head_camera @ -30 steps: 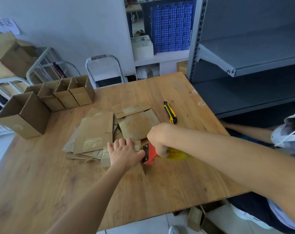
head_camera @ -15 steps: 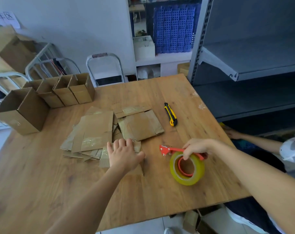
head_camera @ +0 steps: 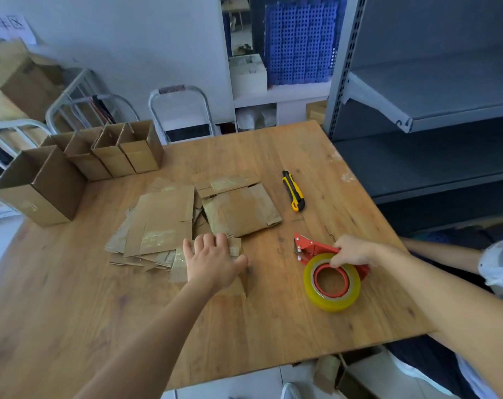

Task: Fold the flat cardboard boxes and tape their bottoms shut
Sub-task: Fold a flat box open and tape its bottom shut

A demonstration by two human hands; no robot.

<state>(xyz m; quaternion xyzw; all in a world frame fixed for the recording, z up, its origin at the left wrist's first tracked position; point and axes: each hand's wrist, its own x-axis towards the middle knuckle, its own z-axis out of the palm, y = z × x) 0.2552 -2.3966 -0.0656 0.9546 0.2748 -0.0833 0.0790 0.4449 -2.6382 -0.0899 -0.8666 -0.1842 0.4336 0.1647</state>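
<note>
Now your left grip (head_camera: pixel 213 262) presses, spread, on the flat box (head_camera: pixel 177 269); right of it, your right grip (head_camera: pixel 352 251) apparently clasps the tape dispenser (head_camera: pixel 309 250).

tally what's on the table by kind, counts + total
Erected boxes: 5
Flat cardboard pile: 1 (sheets overlap, can't count them singly)
Utility knife: 1
Tape dispenser, with its roll: 1
Total: 8, counting the pile as one
</note>
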